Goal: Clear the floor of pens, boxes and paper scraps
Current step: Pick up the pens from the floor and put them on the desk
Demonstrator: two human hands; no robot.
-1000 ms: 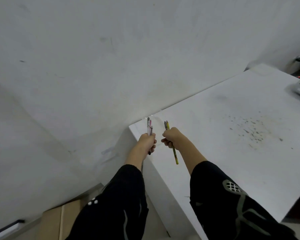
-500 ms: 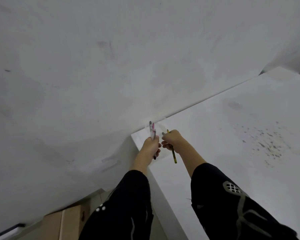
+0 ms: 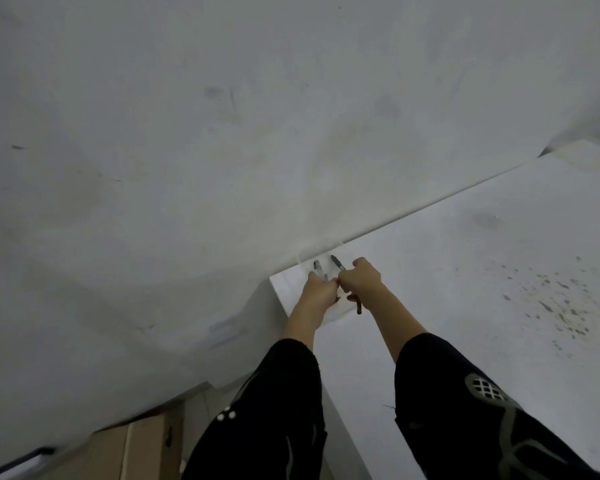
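My left hand [image 3: 321, 289] grips a pen [image 3: 317, 268], right hand [image 3: 362, 284] another pen [image 3: 338, 264], at the counter [image 3: 465, 271] corner; released here, either might roll off.

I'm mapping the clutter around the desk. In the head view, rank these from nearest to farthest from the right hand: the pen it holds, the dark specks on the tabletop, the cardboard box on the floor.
1. Pen: gripped in the right hand at the table's left corner.
2. Dark specks: on the tabletop, to the right.
3. Cardboard box: on the floor, lower left.
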